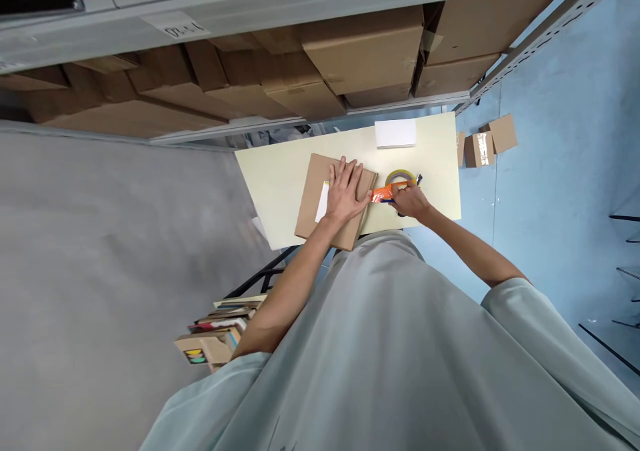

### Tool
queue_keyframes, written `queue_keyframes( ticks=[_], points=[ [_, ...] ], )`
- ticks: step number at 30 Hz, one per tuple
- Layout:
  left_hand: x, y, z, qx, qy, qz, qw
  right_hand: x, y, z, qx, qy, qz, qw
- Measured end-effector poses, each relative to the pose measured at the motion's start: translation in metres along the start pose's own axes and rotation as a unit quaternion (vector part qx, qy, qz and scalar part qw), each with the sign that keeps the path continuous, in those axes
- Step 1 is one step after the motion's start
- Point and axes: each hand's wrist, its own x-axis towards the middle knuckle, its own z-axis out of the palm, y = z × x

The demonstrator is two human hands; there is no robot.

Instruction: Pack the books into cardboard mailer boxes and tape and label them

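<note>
A flat brown cardboard parcel (315, 197) with a white label lies on the pale table (280, 177). My left hand (346, 191) rests flat on its top, fingers stretched out. My right hand (409, 201) is closed round an orange tape dispenser (387, 192) carrying a roll of clear tape (400, 176). The dispenser's front end sits at the parcel's right edge, close to my left fingertips.
A white block (395, 133) lies at the table's far edge. Shelving behind holds many brown cartons (365, 54). Small boxes (487, 143) sit on the blue floor to the right. A box of books (220, 334) stands low on the left.
</note>
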Motion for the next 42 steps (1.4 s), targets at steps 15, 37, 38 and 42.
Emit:
queue_keyframes(
  ticks=[15,37,38,42],
  points=[
    [-0.001,0.021,0.001,-0.034,0.015,-0.072,0.997,-0.041,0.049,0.003,-0.053,0.011,-0.041,0.998],
    [0.006,0.014,-0.012,-0.048,0.075,-0.142,0.986,0.018,0.045,-0.034,-0.023,0.035,0.019,0.999],
    [0.018,0.013,-0.008,-0.051,0.108,-0.205,0.972,0.017,0.040,-0.032,-0.014,0.035,0.025,0.999],
    [0.057,0.013,0.013,-0.061,0.136,-0.294,0.944,0.009,0.021,-0.025,0.020,0.041,0.058,0.997]
  ],
)
